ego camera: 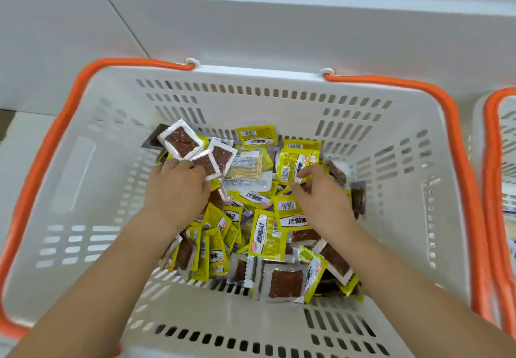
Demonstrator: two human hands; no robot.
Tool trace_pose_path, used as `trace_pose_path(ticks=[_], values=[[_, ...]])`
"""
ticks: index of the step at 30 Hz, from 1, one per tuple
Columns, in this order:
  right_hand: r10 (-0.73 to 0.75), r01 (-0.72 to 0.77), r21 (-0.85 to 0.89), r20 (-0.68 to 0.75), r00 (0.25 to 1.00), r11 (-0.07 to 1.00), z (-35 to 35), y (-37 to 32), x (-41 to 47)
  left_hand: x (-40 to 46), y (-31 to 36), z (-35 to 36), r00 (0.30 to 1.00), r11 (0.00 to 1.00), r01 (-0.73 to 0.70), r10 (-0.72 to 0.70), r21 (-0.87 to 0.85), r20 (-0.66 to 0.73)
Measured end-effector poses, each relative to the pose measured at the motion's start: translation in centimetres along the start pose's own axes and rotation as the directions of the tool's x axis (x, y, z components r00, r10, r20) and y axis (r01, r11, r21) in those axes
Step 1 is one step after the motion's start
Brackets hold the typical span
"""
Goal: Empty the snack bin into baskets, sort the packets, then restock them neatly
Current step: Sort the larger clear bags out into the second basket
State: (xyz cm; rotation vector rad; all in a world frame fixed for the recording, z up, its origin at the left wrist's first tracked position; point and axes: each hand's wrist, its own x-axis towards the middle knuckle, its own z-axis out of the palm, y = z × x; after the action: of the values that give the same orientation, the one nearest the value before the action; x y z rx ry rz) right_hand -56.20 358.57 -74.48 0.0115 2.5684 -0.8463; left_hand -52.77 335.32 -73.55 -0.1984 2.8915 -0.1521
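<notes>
- While both hands are working inside the white basket (83, 179), the left hand (178, 190) is gripping a fan of brown-window packets (183, 142); the right hand (321, 198) is pinching one yellow packet (296, 162).
- Risk: the left grip is holding several slick packets at once, so one is likely to be slipping back into the mixed heap (251, 235).
- Count: two hands; one basket in full view, a second basket (499, 162) showing at the right edge; packets too many and too overlapped for counting, dozens by judgement.

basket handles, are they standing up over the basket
No, the orange handles are folded down along the rim of the white basket, leaving the top open for both hands.
</notes>
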Motion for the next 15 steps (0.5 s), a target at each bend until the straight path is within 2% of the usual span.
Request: trace_pose_path(ticks=[2,5,8,9,11,13,14,15], values=[[0.021,-0.016,-0.038,0.125,0.992,0.999,-0.8,-0.4,-0.1,0.5,-0.1,-0.5,0.993,0.999,-0.002,-0.003,-0.042,-0.12],[0.021,-0.005,-0.051,0.333,0.943,0.999,-2.2,-0.9,-0.6,0.8,1.1,-0.9,0.966,0.968,-0.153,0.104,-0.201,-0.236],[0.05,0.006,-0.146,0.378,0.925,0.989,-3.5,-1.1,-0.5,1.5,4.4,0.0,0.95,0.925,-0.292,0.31,-0.244,0.035],[0.068,-0.009,-0.168,0.348,0.935,0.986,-3.9,-1.1,-0.4,1.8,5.3,0.2,0.929,0.925,-0.327,0.352,-0.192,0.115],[0.084,-0.053,-0.145,0.221,0.972,0.988,-4.6,-1.0,-0.4,2.5,6.3,0.8,0.92,0.935,-0.34,0.352,-0.096,0.174],[0.063,-0.063,-0.004,0.024,0.998,0.998,-5.1,-0.9,-0.3,2.8,6.2,1.1,0.94,0.947,-0.317,0.32,-0.042,0.12],[0.055,-0.047,0.095,-0.077,0.996,0.994,-5.4,-0.8,-0.2,2.7,5.7,0.9,0.953,0.953,-0.294,0.298,-0.071,0.048],[0.059,-0.024,0.21,-0.158,0.986,0.977,-5.7,-0.8,0.0,2.5,4.9,0.5,0.967,0.95,-0.253,0.253,-0.185,-0.026]])
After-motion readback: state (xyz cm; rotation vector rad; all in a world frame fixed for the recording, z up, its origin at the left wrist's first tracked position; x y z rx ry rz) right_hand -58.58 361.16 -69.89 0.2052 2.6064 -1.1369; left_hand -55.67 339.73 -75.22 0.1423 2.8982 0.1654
